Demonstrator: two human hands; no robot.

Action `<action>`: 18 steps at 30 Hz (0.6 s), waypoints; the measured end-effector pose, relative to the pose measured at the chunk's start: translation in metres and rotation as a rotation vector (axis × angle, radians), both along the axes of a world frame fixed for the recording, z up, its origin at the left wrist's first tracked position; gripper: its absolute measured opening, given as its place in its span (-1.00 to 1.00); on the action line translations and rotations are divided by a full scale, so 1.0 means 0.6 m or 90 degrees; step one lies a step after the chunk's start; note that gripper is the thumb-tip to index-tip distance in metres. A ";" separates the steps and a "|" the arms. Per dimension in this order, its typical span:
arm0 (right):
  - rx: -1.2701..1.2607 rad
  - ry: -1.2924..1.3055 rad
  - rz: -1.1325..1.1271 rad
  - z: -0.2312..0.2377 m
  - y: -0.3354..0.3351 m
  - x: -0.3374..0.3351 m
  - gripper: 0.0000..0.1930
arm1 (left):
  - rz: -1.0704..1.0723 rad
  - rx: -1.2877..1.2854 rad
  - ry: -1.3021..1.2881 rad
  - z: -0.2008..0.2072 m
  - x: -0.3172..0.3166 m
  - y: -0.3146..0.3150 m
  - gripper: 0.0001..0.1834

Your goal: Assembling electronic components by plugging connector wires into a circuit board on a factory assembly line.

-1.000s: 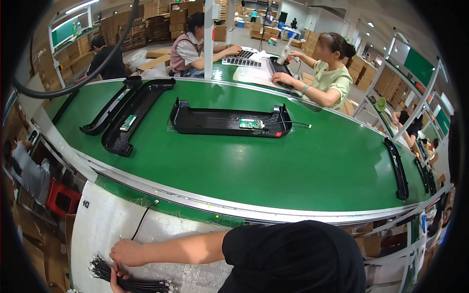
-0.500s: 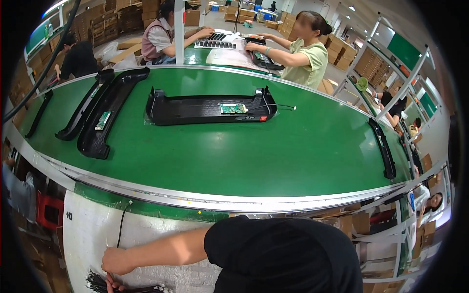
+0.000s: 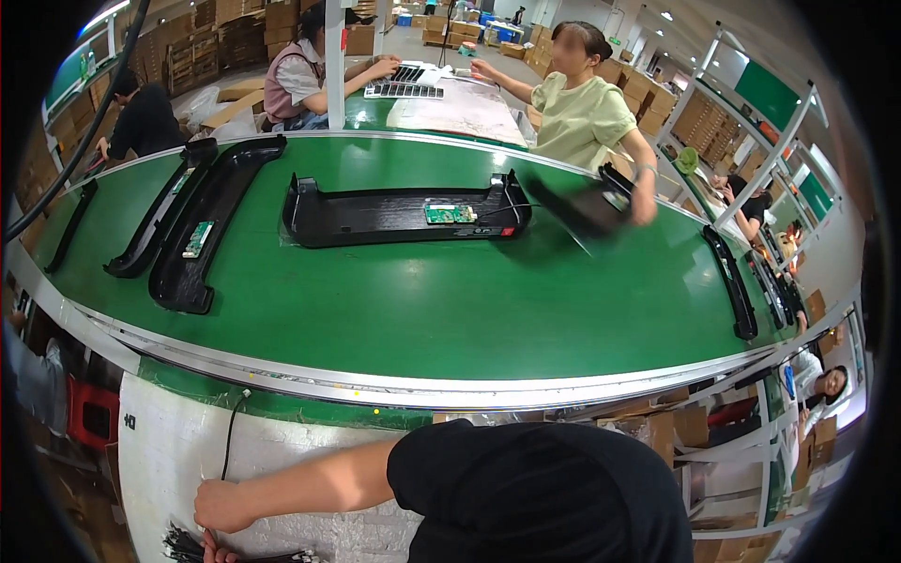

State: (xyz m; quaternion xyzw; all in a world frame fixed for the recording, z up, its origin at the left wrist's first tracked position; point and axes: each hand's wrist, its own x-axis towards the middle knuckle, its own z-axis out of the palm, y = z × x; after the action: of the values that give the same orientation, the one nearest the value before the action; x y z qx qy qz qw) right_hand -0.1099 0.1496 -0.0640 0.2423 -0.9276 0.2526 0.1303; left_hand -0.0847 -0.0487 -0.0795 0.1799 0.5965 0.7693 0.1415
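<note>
My right hand (image 3: 223,507) is closed in a fist round a black cable (image 3: 231,436) above the white work surface (image 3: 310,460). From the fist the cable runs up to a small light connector (image 3: 246,393) near the green strip. Just below, at the lower edge, my left hand (image 3: 220,550) shows only in part. Its fingers are curled close under the right fist, and what they pinch is hidden. A bundle of black cables (image 3: 180,544) with pale ends lies beside and beneath the left hand.
Across the green conveyor belt (image 3: 394,300) lie black curved housings; one (image 3: 375,220) holds a green circuit board (image 3: 450,214). A metal rail (image 3: 282,371) edges the belt. Opposite, a co-worker (image 3: 582,113) holds another housing (image 3: 591,206), blurred. A red stool (image 3: 92,408) stands at left.
The co-worker opposite has moved a black housing from the far table onto the belt at right. My hands stay nearly in place, the right one still on the cable.
</note>
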 end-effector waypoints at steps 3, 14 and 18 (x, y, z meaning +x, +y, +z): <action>0.072 0.000 -0.020 0.024 0.005 0.001 -0.90 | 0.102 0.104 -0.407 0.051 -0.002 0.031 -0.42; 0.241 0.011 -0.549 0.129 0.339 -0.283 -0.77 | 0.130 0.222 -0.518 0.097 -0.003 0.074 -0.55; 0.208 -0.194 -0.514 0.097 0.360 -0.280 -0.52 | 0.161 0.205 -0.505 0.091 0.001 0.059 -0.57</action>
State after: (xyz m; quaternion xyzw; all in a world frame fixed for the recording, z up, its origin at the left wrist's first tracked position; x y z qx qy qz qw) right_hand -0.2781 0.3653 -0.0057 -0.1608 -0.9840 0.0647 0.0408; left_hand -0.0842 -0.0136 -0.0249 -0.1838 0.3861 0.8730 0.2346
